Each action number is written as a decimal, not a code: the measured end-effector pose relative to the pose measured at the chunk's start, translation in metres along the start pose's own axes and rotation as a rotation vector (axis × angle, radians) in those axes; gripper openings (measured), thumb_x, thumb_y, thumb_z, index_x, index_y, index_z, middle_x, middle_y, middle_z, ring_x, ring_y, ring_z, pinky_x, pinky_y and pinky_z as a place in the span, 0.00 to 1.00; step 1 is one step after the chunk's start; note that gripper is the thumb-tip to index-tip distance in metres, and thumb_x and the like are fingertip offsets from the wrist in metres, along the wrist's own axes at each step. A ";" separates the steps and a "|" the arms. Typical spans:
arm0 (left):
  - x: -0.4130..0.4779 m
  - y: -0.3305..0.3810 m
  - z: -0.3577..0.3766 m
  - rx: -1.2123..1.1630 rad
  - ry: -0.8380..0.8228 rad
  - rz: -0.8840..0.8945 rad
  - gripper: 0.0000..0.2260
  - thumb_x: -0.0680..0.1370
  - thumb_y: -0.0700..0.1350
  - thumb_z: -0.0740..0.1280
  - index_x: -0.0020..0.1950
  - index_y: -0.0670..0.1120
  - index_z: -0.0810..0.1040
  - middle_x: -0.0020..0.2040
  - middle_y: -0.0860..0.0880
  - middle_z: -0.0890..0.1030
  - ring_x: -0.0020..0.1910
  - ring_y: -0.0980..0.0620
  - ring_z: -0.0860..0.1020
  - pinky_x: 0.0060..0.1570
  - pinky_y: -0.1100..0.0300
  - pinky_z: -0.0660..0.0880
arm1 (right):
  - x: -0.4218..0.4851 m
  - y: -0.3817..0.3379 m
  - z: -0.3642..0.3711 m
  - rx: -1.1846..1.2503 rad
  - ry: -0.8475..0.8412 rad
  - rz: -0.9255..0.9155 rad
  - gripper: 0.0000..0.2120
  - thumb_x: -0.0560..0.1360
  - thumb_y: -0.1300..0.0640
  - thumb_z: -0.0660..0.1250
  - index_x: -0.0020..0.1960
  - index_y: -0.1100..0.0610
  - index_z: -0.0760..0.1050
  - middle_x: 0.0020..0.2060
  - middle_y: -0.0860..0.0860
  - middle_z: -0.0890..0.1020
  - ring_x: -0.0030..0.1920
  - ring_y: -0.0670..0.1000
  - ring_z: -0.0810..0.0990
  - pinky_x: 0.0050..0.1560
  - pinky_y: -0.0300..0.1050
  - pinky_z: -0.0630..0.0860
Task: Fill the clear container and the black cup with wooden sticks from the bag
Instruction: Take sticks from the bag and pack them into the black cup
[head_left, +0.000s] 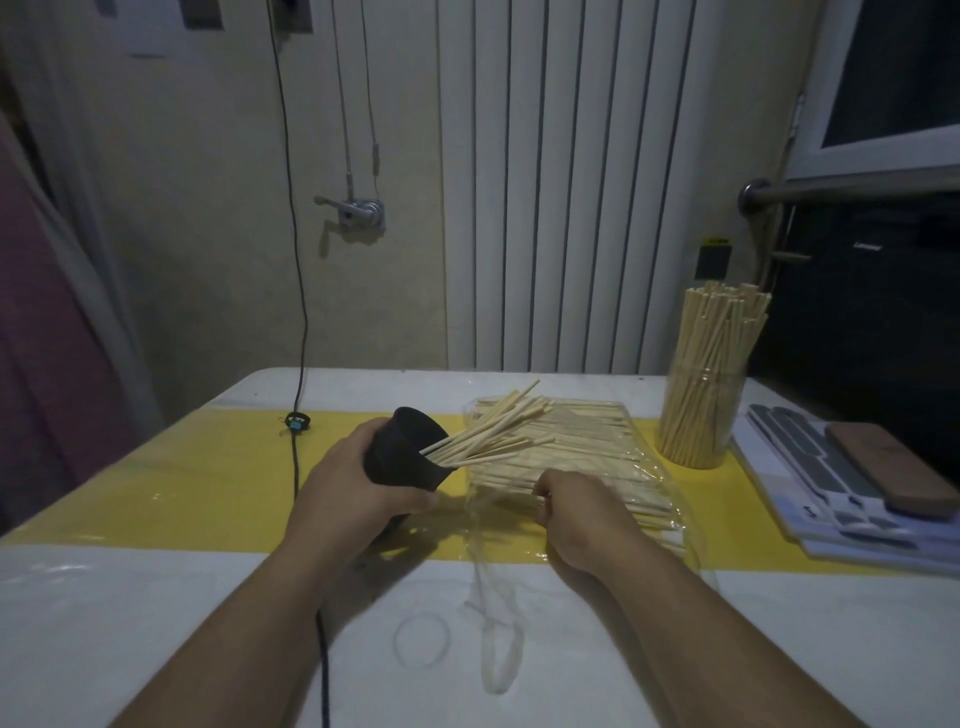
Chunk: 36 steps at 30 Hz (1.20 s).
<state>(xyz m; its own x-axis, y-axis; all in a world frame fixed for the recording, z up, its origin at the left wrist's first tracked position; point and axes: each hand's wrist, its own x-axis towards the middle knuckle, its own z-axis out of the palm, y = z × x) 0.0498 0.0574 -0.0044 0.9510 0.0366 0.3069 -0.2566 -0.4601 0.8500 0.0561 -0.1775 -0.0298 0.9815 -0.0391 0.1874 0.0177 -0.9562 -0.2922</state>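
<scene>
Right grip (566, 512) curls on sticks (582, 452) lying crosswise in the bag (478, 525), while left grip (358, 488), just left, clasps the cup (400, 457) tilted mouth-first toward them.

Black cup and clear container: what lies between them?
Head view: the bag of wooden sticks lies between the black cup and the clear container.

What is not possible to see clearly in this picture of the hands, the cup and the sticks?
Head view only:
- Black cup: its inside, hidden by its own wall and the sticks; its base, covered by the left hand.
- Right hand: fingertips tucked under the hand; whether they grip sticks or bag is unclear.
- Papers at right: cut off by the picture edge.
</scene>
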 end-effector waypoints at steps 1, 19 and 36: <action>0.000 0.000 0.000 -0.013 -0.001 -0.001 0.29 0.54 0.53 0.79 0.50 0.72 0.72 0.52 0.64 0.79 0.51 0.60 0.77 0.49 0.52 0.77 | 0.000 0.000 0.000 0.013 -0.001 0.006 0.13 0.80 0.54 0.62 0.64 0.48 0.76 0.60 0.53 0.80 0.62 0.57 0.76 0.59 0.46 0.70; -0.002 0.004 -0.002 -0.070 0.006 -0.033 0.28 0.53 0.54 0.78 0.49 0.67 0.73 0.48 0.63 0.80 0.48 0.62 0.78 0.42 0.60 0.72 | -0.025 -0.018 -0.062 -0.171 -0.124 -0.095 0.20 0.75 0.38 0.65 0.35 0.51 0.66 0.40 0.46 0.75 0.47 0.54 0.76 0.39 0.45 0.67; 0.001 -0.002 -0.001 -0.043 0.003 -0.034 0.30 0.52 0.55 0.79 0.52 0.68 0.74 0.51 0.61 0.81 0.50 0.59 0.79 0.45 0.56 0.75 | -0.024 -0.014 -0.063 0.150 1.015 -0.503 0.23 0.83 0.50 0.59 0.34 0.60 0.73 0.35 0.55 0.71 0.33 0.55 0.67 0.34 0.47 0.63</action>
<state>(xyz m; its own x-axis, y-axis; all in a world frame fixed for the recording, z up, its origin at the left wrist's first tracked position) 0.0514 0.0589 -0.0054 0.9588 0.0543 0.2789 -0.2314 -0.4199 0.8776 0.0205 -0.1810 0.0290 0.2511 0.0566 0.9663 0.4549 -0.8881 -0.0662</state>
